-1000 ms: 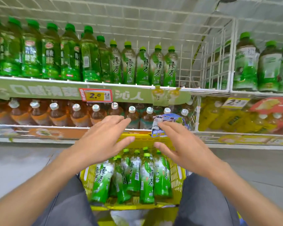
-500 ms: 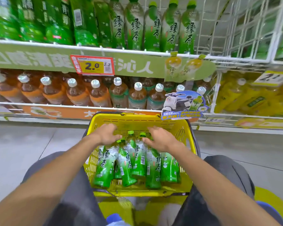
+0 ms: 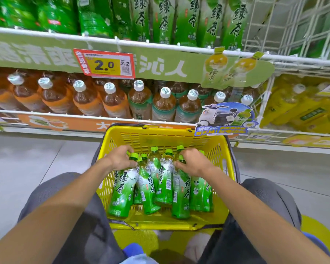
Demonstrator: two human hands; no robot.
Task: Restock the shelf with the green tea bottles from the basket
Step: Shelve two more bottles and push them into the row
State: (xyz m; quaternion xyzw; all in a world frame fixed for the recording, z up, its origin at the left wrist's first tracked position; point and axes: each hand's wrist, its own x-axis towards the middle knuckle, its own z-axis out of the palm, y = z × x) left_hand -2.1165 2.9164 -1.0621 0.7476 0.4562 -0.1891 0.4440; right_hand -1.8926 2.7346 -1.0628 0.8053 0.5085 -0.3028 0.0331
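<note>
hands [image 3: 156,161] gripping glossy bottles [image 3: 160,185] (perforated basket [image 3: 160,138])

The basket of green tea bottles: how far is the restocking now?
Done: the upper shelf already carries a row of green tea, though who placed it is not shown. In hand: the left hand and right hand each close around bottle necks inside the yellow basket. Left: all the basket's bottles, still lying inside.
</note>
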